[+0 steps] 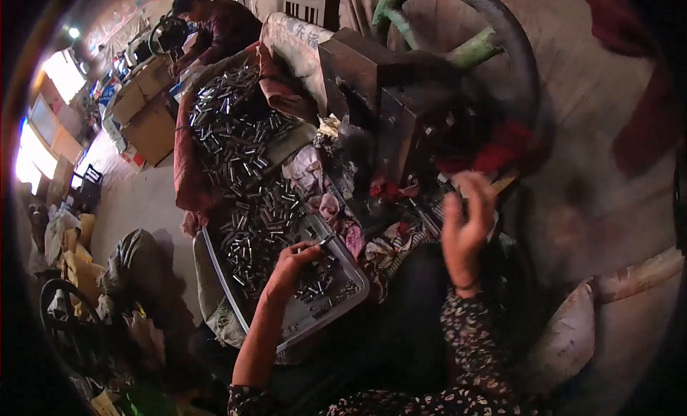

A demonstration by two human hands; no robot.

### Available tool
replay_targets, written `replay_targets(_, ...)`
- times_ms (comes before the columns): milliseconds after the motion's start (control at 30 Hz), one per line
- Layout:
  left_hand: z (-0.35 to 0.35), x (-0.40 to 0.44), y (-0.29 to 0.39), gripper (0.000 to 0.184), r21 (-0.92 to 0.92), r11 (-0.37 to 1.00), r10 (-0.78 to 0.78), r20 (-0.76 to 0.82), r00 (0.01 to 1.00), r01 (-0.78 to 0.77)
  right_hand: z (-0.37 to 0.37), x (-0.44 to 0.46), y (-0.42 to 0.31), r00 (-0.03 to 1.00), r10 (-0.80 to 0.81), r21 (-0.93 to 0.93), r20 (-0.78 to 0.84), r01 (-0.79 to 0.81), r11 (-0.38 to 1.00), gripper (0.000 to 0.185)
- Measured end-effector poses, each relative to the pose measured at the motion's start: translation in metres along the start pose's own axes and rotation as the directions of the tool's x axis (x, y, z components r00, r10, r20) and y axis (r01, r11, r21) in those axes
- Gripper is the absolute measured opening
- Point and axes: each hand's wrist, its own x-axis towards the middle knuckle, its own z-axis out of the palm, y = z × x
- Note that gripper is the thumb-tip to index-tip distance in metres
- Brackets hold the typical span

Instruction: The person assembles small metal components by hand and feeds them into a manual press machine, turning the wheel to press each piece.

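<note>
My left hand (292, 265) is over the near part of a clear plastic bin (361, 287), its fingers pinched on a small shiny metal tube (326, 240). Heaps of similar small metal pieces (261, 223) lie in the bin below it. My right hand (469, 226) is raised in front of a dark metal machine (401, 129). It is slightly blurred, with thumb and fingers apart and nothing visible between them. A large handwheel (526, 51) with a green-painted spoke is mounted at the top of the machine, beyond my right hand.
A reddish cloth-lined container (189, 165) full of metal pieces adjoins the bin. Rags (383, 258) lie between bin and machine. Another person (222, 26) works at the back left beside cardboard boxes (150, 115). A white sack (569, 337) lies at the right.
</note>
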Motion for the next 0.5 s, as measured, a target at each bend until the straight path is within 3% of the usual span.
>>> replay_targets(67,0.015,0.01,0.006,0.027,0.037,0.998,-0.043,-0.033,0.999,0.044,-0.017,0.019,0.018,0.987,-0.046,-0.207,-0.154,0.013,0.978,0.03)
replay_targets(133,0.017,0.026,0.001,0.027,0.127,0.992,-0.002,-0.02,1.0,0.005,-0.025,0.041,0.033,0.941,-0.122,-0.292,-0.316,0.026,0.956,0.037)
replay_targets(200,0.024,0.032,0.009,0.026,0.119,0.993,0.015,-0.034,0.999,-0.011,-0.021,0.059,0.047,0.888,-0.054,-0.161,-0.457,-0.023,0.987,0.041)
replay_targets(233,0.029,0.033,0.016,0.025,0.176,0.983,0.058,-0.023,0.998,-0.053,-0.016,0.066,0.057,0.89,-0.045,-0.139,-0.454,-0.021,0.99,0.041)
replay_targets(300,0.035,0.042,0.023,0.023,0.231,0.968,0.102,-0.015,0.995,-0.096,-0.008,0.079,0.076,0.881,0.083,0.112,-0.465,-0.034,0.993,0.05)
replay_targets(333,0.037,0.049,0.023,0.022,0.184,0.977,0.119,-0.049,0.992,-0.109,-0.003,0.086,0.083,0.882,0.085,0.12,-0.463,-0.033,0.992,0.05)
replay_targets(400,0.037,0.062,0.024,0.02,0.137,0.983,0.134,-0.082,0.988,-0.122,0.006,0.093,0.096,0.907,0.191,0.001,-0.375,-0.206,0.979,0.055)
replay_targets(500,0.039,0.07,0.036,0.018,0.143,0.969,0.213,-0.089,0.973,-0.2,0.0,0.093,0.118,0.918,0.308,0.048,-0.25,-0.306,0.951,0.055)
